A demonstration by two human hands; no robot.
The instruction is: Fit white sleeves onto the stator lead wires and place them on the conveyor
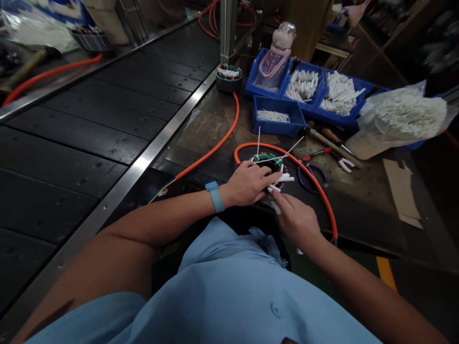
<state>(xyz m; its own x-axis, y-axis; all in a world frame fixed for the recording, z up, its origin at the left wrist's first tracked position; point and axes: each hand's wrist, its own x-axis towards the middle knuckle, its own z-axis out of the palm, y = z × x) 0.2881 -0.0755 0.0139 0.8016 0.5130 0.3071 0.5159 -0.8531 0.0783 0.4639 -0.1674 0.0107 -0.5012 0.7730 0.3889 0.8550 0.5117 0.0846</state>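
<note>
Left hand [249, 184] lies over wound stator [266, 156] at eight o'clock, right hand [299, 217] touches white tube [274, 188] at five, grips unclear.

Single head-worn camera, facing forward and down: shirt [229, 291] close at 6 o'clock, black panels [71, 138] at 9, workbench [362, 200] at 3.

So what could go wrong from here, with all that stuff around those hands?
The orange cable loops close by the round part and past the right hand, so an arm might catch it and tug.
The part sits near the table's front edge under the left hand; a slip could tip it off.
The bottle beside the bins of white tubes might spill if knocked.
</note>
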